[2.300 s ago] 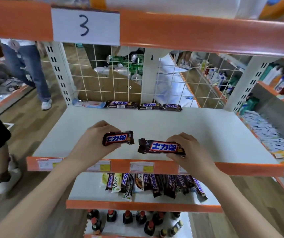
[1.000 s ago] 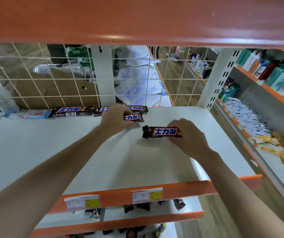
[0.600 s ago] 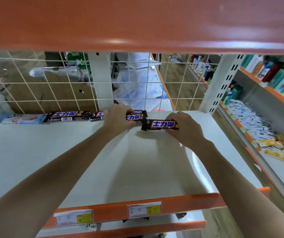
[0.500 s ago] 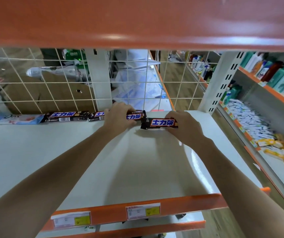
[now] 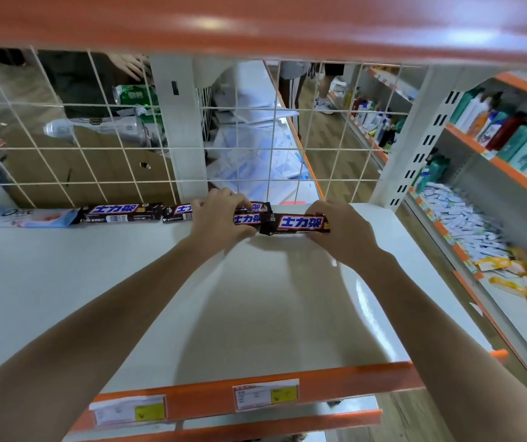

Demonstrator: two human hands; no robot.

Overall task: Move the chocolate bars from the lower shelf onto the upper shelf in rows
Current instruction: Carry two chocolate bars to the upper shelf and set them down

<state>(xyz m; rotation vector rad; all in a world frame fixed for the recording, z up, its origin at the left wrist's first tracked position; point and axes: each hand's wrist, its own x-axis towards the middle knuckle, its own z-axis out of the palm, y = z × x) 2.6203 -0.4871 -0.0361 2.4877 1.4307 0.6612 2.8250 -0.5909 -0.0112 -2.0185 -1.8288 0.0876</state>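
hands (image 5: 220,223) gripping chocolate bars (image 5: 297,223), upper shelf (image 5: 102,282)

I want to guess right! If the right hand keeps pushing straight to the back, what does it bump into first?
Probably the white wire grid at the shelf's back edge. The right hand holds a chocolate bar just before it; nothing else seems between.

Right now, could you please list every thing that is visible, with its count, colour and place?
upper shelf: one, white board with orange front edge, centre.
chocolate bars: four visible, dark brown with blue-white logo, back of the shelf by the wire grid: leftmost bar, second bar partly hidden, left-hand bar, right-hand bar.
pale blue packet: one, far left of the row.
price labels: two, white and yellow, front edge.
bottles: many, green, white, red, side shelving at right.
left hand: grips a bar.
right hand: grips a bar.
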